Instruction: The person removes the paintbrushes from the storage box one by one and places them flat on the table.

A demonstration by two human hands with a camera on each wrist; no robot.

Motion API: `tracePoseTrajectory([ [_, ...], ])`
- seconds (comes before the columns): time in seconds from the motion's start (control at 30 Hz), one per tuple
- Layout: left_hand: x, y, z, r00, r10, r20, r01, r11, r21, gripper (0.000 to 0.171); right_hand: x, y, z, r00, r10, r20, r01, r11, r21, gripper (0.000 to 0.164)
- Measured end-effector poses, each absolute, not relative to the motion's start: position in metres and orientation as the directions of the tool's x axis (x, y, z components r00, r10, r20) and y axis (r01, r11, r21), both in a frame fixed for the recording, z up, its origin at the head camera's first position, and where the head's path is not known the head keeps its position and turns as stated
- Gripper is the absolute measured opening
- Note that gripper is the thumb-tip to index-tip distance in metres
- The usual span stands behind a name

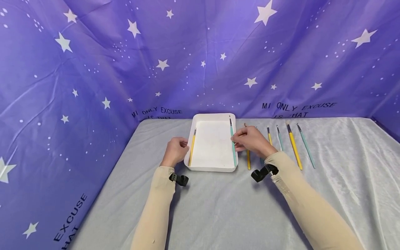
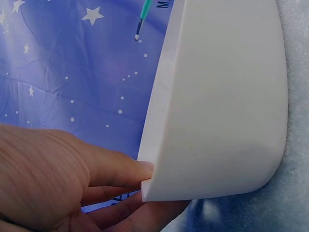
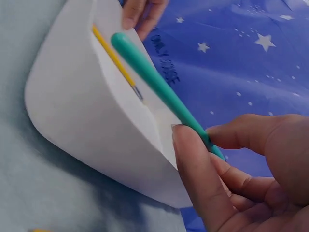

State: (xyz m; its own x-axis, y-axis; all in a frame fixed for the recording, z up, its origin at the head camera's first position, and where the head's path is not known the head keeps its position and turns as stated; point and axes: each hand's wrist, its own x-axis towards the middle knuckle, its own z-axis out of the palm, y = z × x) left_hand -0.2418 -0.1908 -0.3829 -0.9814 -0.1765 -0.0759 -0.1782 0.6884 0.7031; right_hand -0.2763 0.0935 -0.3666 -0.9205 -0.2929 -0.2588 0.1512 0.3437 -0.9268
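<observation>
My left hand [image 1: 175, 151] pinches the rim of a white rectangular tray [image 1: 212, 146] at its left side, thumb over the edge in the left wrist view. Between thumb and fingers my right hand [image 1: 253, 140] holds a teal paintbrush [image 1: 232, 140]. That brush is over the tray's right side, bristles pointing away from me; its rounded handle end [image 3: 120, 43] shows above the tray wall in the right wrist view. Along the left inside of the tray lies a yellow paintbrush [image 1: 192, 147], its bristles also toward the back.
Right of the tray, several paintbrushes lie on the grey cloth [image 1: 218, 208], including a thick yellow brush [image 1: 294, 147] and a teal brush [image 1: 307, 147]. Another yellow brush [image 1: 248, 161] is partly hidden under my right hand. A purple starry curtain [image 1: 200, 52] hangs behind the tray.
</observation>
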Motion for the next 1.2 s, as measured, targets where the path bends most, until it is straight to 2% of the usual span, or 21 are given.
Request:
tracePoseTrajectory([
  [0.23, -0.241, -0.189, -0.383, -0.984, -0.165, -0.070, -0.166, 0.690, 0.704, 0.030, -0.275, 0.112, -0.365, -0.923, -0.282, -0.261, 0.144, 0.377, -0.915, 0.039],
  [0.7, -0.243, -0.188, -0.383, -0.986, -0.158, -0.058, -0.152, 0.689, 0.708, 0.030, -0.277, 0.151, -0.362, -0.915, -0.307, -0.262, 0.131, 0.389, -0.912, 0.041],
  [1.2, -0.241, -0.191, -0.384, -0.985, -0.162, -0.065, -0.160, 0.693, 0.703, 0.029, -0.280, 0.169, -0.361, -0.902, -0.318, -0.292, 0.164, 0.374, -0.913, 0.043],
])
